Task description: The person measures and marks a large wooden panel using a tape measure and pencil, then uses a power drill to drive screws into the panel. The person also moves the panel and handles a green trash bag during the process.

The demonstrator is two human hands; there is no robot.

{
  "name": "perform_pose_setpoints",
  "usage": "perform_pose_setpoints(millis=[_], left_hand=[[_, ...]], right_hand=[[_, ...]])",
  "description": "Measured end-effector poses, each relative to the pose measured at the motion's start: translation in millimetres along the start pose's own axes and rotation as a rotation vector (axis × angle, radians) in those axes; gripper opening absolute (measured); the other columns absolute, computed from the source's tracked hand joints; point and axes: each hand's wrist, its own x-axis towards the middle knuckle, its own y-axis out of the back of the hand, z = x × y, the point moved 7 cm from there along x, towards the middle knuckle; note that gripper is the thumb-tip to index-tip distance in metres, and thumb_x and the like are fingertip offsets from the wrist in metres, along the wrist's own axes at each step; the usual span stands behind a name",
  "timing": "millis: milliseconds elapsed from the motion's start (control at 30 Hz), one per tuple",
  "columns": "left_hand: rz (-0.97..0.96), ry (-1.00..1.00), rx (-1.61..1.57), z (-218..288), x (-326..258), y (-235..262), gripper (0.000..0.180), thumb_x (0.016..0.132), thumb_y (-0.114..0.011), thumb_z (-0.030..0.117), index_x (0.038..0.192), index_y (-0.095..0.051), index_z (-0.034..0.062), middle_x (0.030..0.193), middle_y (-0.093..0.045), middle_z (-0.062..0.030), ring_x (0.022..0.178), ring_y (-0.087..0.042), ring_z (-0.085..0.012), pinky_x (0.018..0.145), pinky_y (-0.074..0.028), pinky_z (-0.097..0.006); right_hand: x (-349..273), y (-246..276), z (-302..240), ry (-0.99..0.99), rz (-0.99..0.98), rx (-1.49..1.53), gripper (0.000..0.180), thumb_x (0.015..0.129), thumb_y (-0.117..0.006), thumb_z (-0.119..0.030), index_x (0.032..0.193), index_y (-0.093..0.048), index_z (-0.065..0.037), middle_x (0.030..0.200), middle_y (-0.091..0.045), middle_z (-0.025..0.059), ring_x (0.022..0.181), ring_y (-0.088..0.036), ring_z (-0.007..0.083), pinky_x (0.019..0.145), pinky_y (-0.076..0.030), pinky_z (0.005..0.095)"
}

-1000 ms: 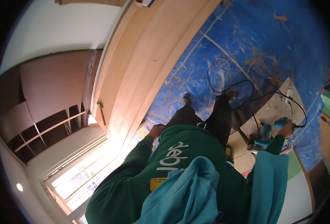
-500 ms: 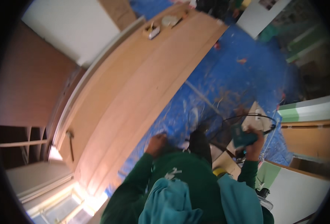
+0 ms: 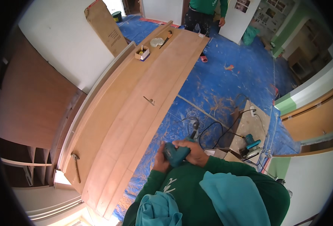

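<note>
1. The tool [image 3: 176,155] is held in front of the person's belly, above the sheet [image 3: 219,84] and to the right of the board [image 3: 119,132]. Holding it close to the body looks like a sound way to steady it.

2. The left hand [image 3: 160,161] closes on the tool's left side, its fingers bent against the casing. The fingertips are partly hidden, so how firmly they press cannot be told.

3. The right hand [image 3: 197,152] wraps the tool's other side, thumb and fingers folded over the top. Whether a finger rests on a switch cannot be told; fingers are best clear of it while the grip is being settled.

4. Sharing the weight between 2 hands seems wise; a 1-handed hold would probably tip more easily.

5. Black cord [image 3: 245,112] loops across the floor near the person's feet. Leaving slack and stepping outside the loops would lower the risk of a snag.

6. The saw [image 3: 250,147] rests to the right, well apart from both hands; turning that way calls for care with elbow and cord.

7. A small metal piece [image 3: 149,101] and a hammer [image 3: 76,168] lie on the board, so the tool should not be swung low over them.
</note>
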Motion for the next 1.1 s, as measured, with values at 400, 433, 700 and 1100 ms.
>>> perform_pose_setpoints(millis=[400,433,700,1100], left_hand=[[0.647,-0.075,-0.046,-35.7,-121.1,57.1,0.031,0.100,-0.074,0.032,0.107,-0.069,0.0020,0.093,-0.072,-0.0100,0.083,-0.076,-0.0243,0.073,-0.066,-0.043],[0.671,-0.073,0.029,-40.7,-123.9,60.6,0.030,0.100,-0.075,0.032,0.105,-0.069,0.0021,0.092,-0.072,-0.0098,0.081,-0.075,-0.0237,0.071,-0.066,-0.042],[0.697,-0.059,0.376,-50.2,-129.1,93.4,0.030,0.099,-0.076,0.033,0.102,-0.068,0.0043,0.085,-0.069,-0.0076,0.069,-0.069,-0.0201,0.063,-0.061,-0.039],[0.279,-0.465,0.914,92.7,-354.6,46.9,0.043,0.108,-0.062,0.029,0.136,-0.064,-0.0039,0.131,-0.071,-0.0133,0.125,-0.065,-0.0262,0.109,-0.052,-0.043]], right_hand=[[-94.1,28.1,-12.7,-0.254,-0.358,-1.683,0.055,0.089,-0.080,-0.045,0.119,-0.071,0.000,0.109,-0.074,0.0204,0.093,-0.073,0.0373,0.082,-0.055,0.0460],[-99.6,11.9,-14.5,0.117,-0.447,-1.710,0.057,0.088,-0.081,-0.044,0.122,-0.069,0.000,0.113,-0.073,0.0203,0.093,-0.072,0.0384,0.081,-0.055,0.0466],[-98.6,-4.9,93.4,0.178,-0.859,-2.005,0.083,0.084,-0.081,-0.033,0.151,-0.044,-0.001,0.114,-0.070,0.0197,0.091,-0.073,0.0415,0.075,-0.056,0.0517],[-100.2,-72.1,156.6,0.081,-0.090,-1.456,0.036,0.089,-0.073,-0.024,0.113,-0.073,0.003,0.084,-0.077,0.0127,0.062,-0.072,0.0262,0.058,-0.056,0.0429]])
